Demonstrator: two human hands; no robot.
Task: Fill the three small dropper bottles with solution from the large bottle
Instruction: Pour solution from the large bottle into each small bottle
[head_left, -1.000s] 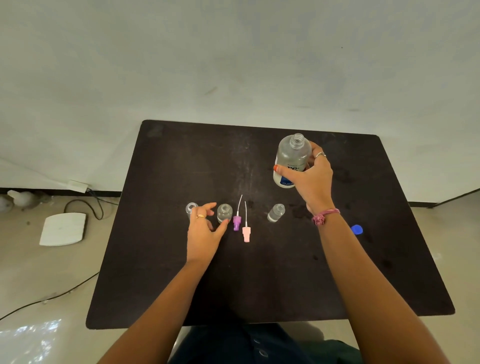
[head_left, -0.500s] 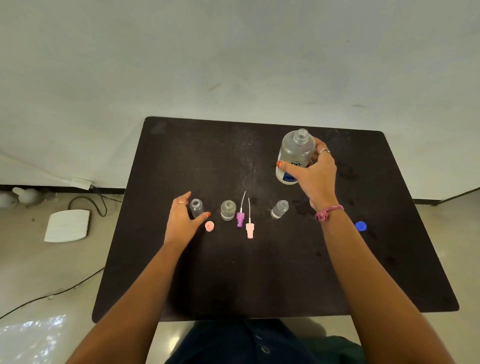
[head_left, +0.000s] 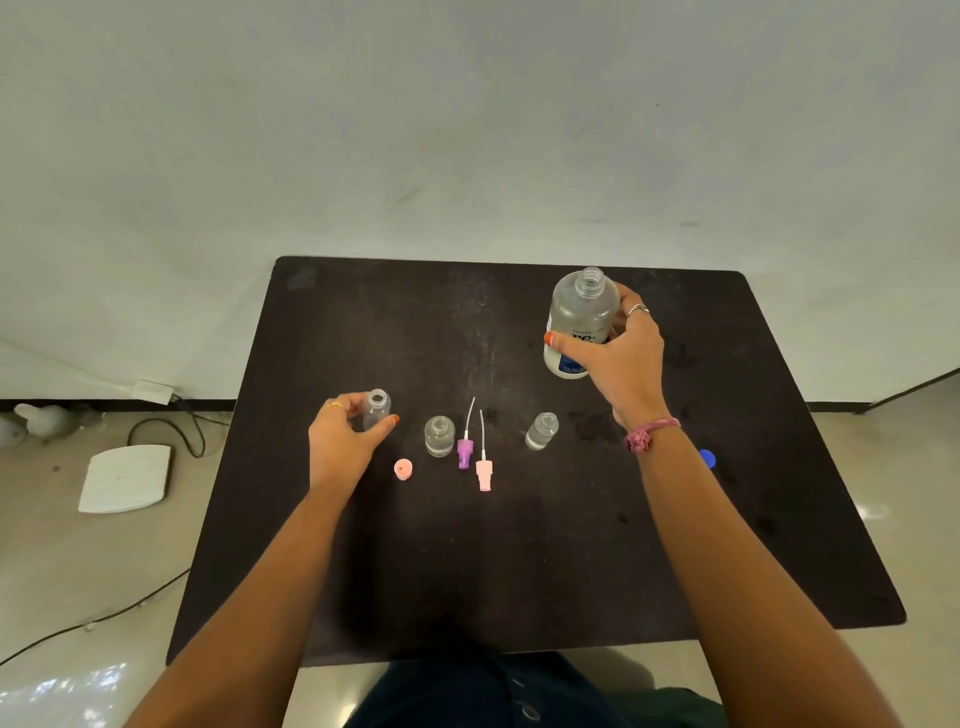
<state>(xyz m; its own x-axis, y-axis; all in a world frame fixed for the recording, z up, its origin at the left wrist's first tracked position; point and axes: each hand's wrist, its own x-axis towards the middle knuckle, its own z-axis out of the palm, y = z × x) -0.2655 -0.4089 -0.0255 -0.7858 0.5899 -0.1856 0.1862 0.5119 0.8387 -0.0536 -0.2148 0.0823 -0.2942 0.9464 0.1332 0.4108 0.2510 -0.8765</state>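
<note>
Dark table (head_left: 519, 571) against pale wall, near half bare. Left hand (head_left: 343, 441) curled around leftmost small bottle (head_left: 376, 409), thumb and fingers on its sides, neck uncapped; whether base is off table is hard to tell. Pink cap (head_left: 402, 469) just beside thumb. Middle small bottle (head_left: 439, 435), purple dropper top (head_left: 466, 451), pink dropper top (head_left: 483, 473), third small bottle (head_left: 542, 431) stand free. Right hand (head_left: 623, 358) wrapped around open large bottle (head_left: 582, 322), far right area. Blue cap (head_left: 707, 458) near right edge.
</note>
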